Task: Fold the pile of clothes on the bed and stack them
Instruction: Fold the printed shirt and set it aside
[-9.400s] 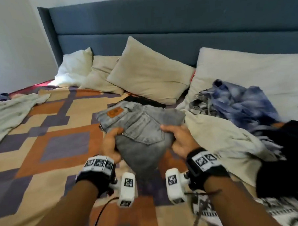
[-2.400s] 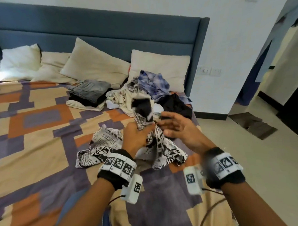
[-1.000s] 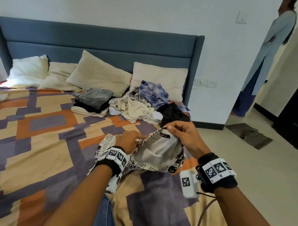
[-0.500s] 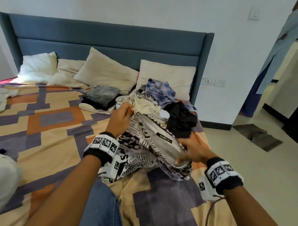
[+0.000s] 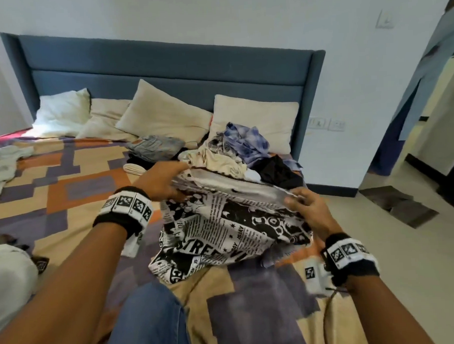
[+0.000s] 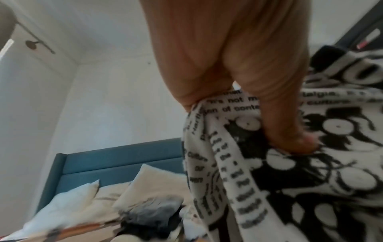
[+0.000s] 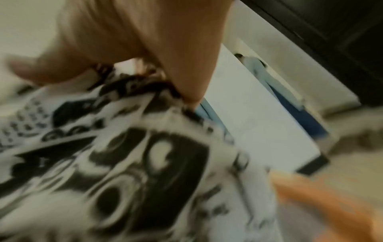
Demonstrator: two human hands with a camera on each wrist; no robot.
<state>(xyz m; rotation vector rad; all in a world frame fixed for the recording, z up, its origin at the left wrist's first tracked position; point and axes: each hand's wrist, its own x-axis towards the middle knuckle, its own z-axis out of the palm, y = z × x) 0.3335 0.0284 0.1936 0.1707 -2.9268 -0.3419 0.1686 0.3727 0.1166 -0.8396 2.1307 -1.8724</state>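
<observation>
Head view: a black-and-white newsprint shirt [image 5: 223, 224] is held above the bed [image 5: 53, 205], stretched between both hands. The left hand [image 5: 161, 181] grips its upper left edge with curled fingers; in the left wrist view the thumb [image 6: 286, 131] presses bunched print cloth against the palm. The right hand [image 5: 310, 209] pinches the upper right edge; the right wrist view, though blurred, shows the fingers [image 7: 186, 78] closed on the fabric. The shirt's lower part drapes onto the patterned bedspread, just beyond a knee in blue jeans [image 5: 149, 321].

Behind the shirt lies the unfolded pile [image 5: 243, 153]: a cream piece, a blue tie-dye piece and a black piece, resting against a pillow [image 5: 265, 115]. To the pile's left sits a stack [image 5: 154, 151] topped by folded grey jeans. A blue headboard [image 5: 164, 68] backs the bed. A pale cloth [image 5: 2, 166] lies at the bed's far left edge.
</observation>
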